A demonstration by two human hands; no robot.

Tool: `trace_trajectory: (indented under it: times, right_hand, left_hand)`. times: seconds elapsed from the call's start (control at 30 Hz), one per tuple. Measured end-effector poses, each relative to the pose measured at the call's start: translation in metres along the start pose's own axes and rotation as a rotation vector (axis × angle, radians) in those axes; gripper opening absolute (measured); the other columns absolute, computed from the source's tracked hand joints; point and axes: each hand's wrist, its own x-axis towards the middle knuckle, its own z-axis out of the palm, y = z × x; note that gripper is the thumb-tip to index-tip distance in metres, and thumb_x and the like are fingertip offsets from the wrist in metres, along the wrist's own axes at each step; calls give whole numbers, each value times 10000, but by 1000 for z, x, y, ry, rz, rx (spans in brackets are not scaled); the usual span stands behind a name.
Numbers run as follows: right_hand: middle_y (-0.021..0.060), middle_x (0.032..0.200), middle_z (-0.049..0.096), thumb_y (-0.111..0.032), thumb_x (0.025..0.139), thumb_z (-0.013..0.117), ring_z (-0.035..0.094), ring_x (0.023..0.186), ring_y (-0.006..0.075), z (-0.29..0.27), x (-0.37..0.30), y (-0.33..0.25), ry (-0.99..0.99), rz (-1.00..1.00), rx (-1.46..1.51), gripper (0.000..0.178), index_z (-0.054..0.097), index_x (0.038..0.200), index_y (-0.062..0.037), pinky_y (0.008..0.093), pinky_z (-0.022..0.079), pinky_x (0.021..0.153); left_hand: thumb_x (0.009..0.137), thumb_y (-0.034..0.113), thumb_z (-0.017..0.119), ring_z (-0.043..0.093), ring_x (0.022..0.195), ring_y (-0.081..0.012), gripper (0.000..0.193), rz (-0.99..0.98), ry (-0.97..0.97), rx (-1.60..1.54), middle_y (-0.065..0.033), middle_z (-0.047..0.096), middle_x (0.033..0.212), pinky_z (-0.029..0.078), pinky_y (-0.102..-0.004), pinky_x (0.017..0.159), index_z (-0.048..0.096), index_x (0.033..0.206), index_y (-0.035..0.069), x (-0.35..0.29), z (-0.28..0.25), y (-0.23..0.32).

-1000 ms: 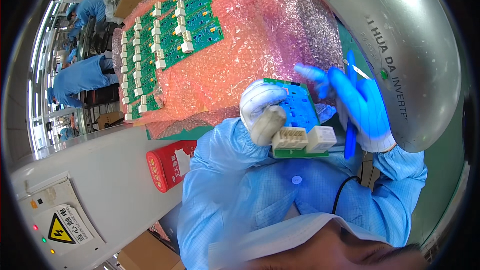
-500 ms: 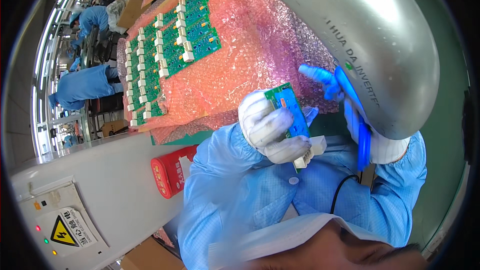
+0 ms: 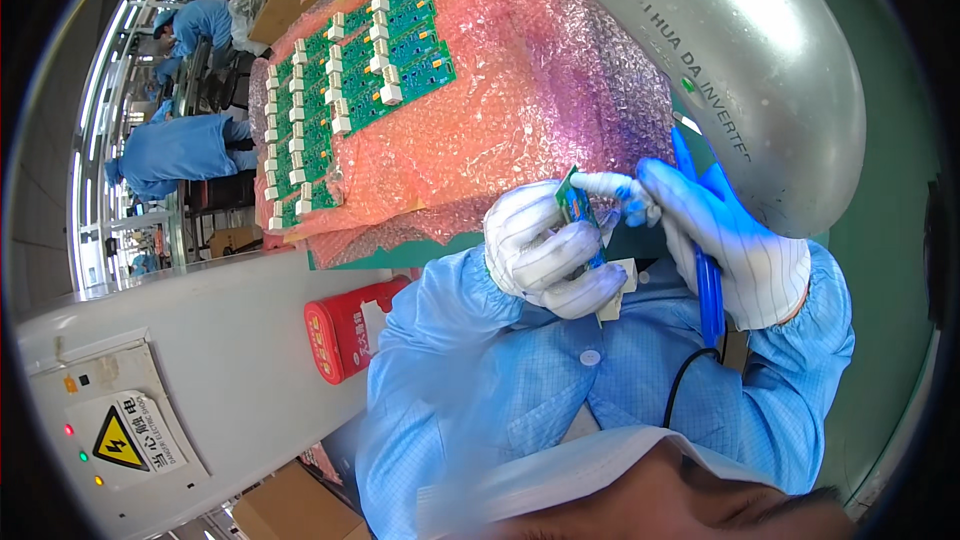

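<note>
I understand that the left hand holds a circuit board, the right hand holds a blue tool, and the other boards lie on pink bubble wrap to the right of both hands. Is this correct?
Not quite: the head view shows the other boards on the pink bubble wrap to the left of both hands, not to the right. The rest is correct.

Light-blue, fine-gridded smock (image 3: 540,372) is showing a round button (image 3: 591,358), sleeves (image 3: 430,292) wrinkling; white gloves (image 3: 762,268) are bearing thin dark stripes; white mask (image 3: 570,464) is also showing.
</note>
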Motion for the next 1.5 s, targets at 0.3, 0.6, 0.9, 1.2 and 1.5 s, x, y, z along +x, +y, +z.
trace_trajectory:
  times: [0.3,0.6,0.9,1.2,1.5]
  right_hand:
    - [107,860,581,-48,1021,486,658,1000,221,-2,-5,-4,30,-68,-35,157,600,1022,60,311,530,841]
    - [82,815,586,27,912,578,666,831,216,-14,-1,9,134,-97,-140,315,608,1226,21,286,484,642]
    - [69,667,472,-35,730,659,509,553,262,16,-45,43,-344,-336,-1280,604,594,1327,-97,404,390,518]
    - [24,649,426,-96,739,670,484,543,187,32,-63,58,-384,-400,-1329,600,589,1333,-72,361,356,510]
    - [3,617,389,-142,754,681,456,510,176,43,-56,65,-406,-440,-1409,543,628,1293,-109,351,349,493]
  left_hand:
    - [735,189,747,533,675,-226,453,62,-54,98,-42,529,872,529,-358,548,570,1148,242,-1,-2,4]
    - [603,312,936,569,957,-271,857,-435,144,294,-122,495,1086,508,-345,763,401,1219,49,-24,7,54]
    - [575,306,973,623,899,-235,808,-809,203,197,-92,554,1027,545,-324,733,437,1129,63,-93,6,100]
    - [674,353,909,594,810,-222,704,-686,309,274,-119,556,979,521,-315,716,406,1066,53,-114,23,99]
    - [695,374,884,635,783,-206,645,-669,327,274,-93,600,933,540,-316,661,427,1036,73,-115,26,96]
